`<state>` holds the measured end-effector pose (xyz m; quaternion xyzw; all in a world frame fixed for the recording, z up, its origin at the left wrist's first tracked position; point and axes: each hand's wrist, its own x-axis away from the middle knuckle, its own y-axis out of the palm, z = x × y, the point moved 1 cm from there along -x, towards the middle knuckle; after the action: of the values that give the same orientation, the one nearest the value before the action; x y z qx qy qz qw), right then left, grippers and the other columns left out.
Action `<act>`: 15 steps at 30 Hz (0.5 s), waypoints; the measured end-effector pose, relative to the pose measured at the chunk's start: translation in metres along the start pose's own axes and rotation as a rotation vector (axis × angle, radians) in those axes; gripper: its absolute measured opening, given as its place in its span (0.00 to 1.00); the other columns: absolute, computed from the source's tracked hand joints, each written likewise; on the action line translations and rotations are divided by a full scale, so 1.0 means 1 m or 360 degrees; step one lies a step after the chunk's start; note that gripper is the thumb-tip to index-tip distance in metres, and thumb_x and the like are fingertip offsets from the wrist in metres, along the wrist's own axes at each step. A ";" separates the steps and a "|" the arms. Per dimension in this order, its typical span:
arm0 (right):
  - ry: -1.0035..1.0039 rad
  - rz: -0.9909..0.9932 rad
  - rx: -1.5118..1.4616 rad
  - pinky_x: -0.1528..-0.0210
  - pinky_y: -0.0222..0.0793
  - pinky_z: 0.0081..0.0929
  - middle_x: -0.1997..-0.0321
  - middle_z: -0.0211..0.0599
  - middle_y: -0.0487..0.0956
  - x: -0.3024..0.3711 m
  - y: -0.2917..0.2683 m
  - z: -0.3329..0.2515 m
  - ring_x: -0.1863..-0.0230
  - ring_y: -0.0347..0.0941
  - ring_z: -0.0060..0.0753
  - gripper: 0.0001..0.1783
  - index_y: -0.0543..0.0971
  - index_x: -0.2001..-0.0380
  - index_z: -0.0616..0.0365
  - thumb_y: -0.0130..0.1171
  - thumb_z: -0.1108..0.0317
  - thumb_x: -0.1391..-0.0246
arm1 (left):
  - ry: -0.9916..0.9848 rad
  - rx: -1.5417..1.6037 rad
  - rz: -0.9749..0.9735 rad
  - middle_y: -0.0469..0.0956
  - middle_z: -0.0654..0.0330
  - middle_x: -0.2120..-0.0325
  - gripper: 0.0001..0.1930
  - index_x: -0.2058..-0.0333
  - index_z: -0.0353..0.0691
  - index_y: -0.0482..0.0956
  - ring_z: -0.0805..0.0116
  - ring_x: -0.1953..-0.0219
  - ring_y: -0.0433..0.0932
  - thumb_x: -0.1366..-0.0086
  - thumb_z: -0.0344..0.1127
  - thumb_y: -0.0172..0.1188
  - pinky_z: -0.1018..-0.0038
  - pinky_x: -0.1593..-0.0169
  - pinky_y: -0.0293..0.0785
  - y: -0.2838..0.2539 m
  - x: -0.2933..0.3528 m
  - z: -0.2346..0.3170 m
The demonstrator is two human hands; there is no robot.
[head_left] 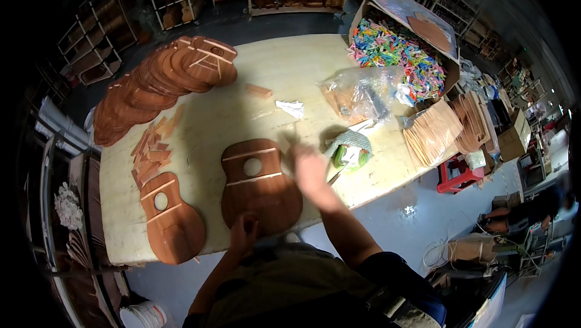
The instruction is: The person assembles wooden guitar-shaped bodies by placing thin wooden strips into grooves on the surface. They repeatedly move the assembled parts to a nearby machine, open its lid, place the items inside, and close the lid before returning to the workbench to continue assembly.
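In front of me lies a brown ukulele top board [261, 200] with a round sound hole and two pale brace strips across it. My left hand [244, 231] is at its lower edge, fingers curled together; whatever they may pinch is too small to make out. Just right of the board, over the table, my right hand [310, 170] is smeared by motion, and its fingers cannot be read. A second braced ukulele board [173, 225] rests to the left. Beyond the right hand sits a roundish container with a grey-green covering [353, 142].
The pale table [290, 55] holds a fanned stack of ukulele boards [163, 77] and loose wood strips [150, 155] at left. On the right are a box of colourful clips [393, 49], clear plastic bags [363, 89] and thin wood sheets [433, 131]. A red stool [458, 173] stands beside the table.
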<state>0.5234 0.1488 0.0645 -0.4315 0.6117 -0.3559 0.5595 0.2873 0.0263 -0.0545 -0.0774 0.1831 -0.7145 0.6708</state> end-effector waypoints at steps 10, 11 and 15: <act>-0.1272 -0.0444 -0.0744 0.53 0.73 0.35 0.53 0.37 0.77 0.064 0.006 0.008 0.48 0.71 0.40 0.15 0.79 0.56 0.53 0.56 0.66 0.49 | 0.0160 -0.0152 -0.0148 0.73 0.52 0.68 0.10 0.63 0.38 0.78 0.50 0.62 0.72 0.46 0.28 0.62 0.58 0.58 0.70 0.022 0.004 -0.045; -0.0889 -0.0333 -0.0867 0.46 0.68 0.36 0.55 0.39 0.76 0.030 -0.039 0.020 0.51 0.70 0.43 0.11 0.79 0.60 0.51 0.54 0.66 0.47 | 0.0353 -0.0375 -0.0202 0.72 0.52 0.68 0.09 0.65 0.38 0.78 0.50 0.63 0.72 0.47 0.27 0.62 0.58 0.60 0.70 0.008 -0.003 -0.007; 0.0856 0.0964 -0.1546 0.60 0.68 0.30 0.70 0.38 0.77 -0.087 -0.029 0.205 0.68 0.72 0.36 0.10 0.75 0.65 0.61 0.49 0.66 0.39 | 0.0539 -0.0624 -0.0224 0.71 0.52 0.70 0.08 0.67 0.38 0.79 0.52 0.66 0.72 0.48 0.25 0.60 0.60 0.65 0.70 0.002 -0.007 0.029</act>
<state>0.7304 0.2285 0.0992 -0.3394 0.9177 0.0406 0.2025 0.3002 0.0287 -0.0278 -0.0977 0.4218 -0.7131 0.5514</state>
